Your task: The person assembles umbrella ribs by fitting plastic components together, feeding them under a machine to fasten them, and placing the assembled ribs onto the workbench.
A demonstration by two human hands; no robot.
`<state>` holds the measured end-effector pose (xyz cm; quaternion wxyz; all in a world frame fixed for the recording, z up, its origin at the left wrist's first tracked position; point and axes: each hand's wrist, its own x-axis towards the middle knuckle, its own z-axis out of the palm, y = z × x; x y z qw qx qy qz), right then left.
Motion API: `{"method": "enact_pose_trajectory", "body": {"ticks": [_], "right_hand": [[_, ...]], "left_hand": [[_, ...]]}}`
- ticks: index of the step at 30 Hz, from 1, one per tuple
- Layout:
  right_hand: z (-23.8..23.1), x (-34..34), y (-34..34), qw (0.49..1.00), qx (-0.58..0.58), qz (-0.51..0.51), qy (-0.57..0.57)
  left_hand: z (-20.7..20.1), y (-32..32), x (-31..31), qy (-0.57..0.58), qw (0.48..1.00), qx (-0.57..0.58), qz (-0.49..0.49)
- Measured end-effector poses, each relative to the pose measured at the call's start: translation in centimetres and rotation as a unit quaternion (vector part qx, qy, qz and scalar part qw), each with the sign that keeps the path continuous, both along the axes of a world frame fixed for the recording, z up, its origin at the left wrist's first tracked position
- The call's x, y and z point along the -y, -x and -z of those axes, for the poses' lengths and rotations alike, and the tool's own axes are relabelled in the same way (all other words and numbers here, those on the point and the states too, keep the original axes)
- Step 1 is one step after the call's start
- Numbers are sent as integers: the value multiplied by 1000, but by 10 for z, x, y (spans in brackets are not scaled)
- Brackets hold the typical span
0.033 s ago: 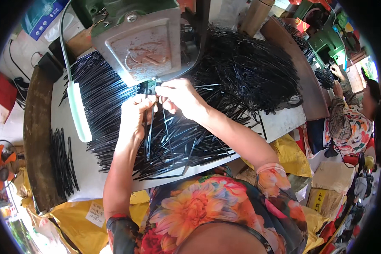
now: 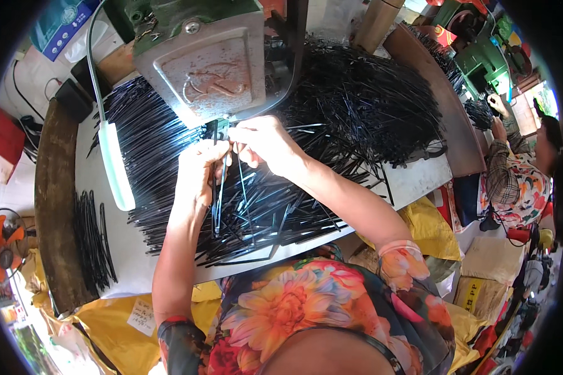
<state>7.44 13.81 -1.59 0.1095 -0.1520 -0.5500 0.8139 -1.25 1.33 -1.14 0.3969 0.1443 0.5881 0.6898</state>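
Note:
My left hand [image 2: 199, 165] is closed around a few thin black rods [image 2: 216, 209] that look like folded umbrella ribs; they hang down from its fingers. Touching distance away, my right hand [image 2: 268, 145] pinches at the top of another thin black rod [image 2: 243, 181], close under the green and grey machine [image 2: 216, 72]. The machine's head hides the working point and the upper ends of the rods. A large layer of similar black rods [image 2: 159, 181] lies beneath and around both hands. More are heaped in a tangled pile [image 2: 375, 100] to the right.
A white lamp [image 2: 117, 169] on a bent arm lights the area left of the machine. The white table [image 2: 128, 265] has a raised brown rim [image 2: 59, 206], beside which a small rod bundle [image 2: 94, 240] lies. Yellow sacks [image 2: 119, 331] sit below. Another person [image 2: 513, 181] works at far right.

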Motion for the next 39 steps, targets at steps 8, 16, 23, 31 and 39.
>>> {"method": "enact_pose_trajectory", "body": {"ticks": [8,16,23,31,39], "right_hand": [[0,-3,-5,998,30,3,54],[-26,-47,-59,955,132,-9,-264],[-30,-102,-113,710,319,77,-623],[-14,-102,-110,712,422,115,-549],[3,-108,-116,866,314,206,-331]], "left_hand": [[-6,-10,-6,28,998,61,-17],[-5,1,-1,62,998,1,-2],[-16,12,21,84,993,-77,10],[-45,53,121,398,768,-500,-41],[-40,4,79,238,738,-632,-6]]}}
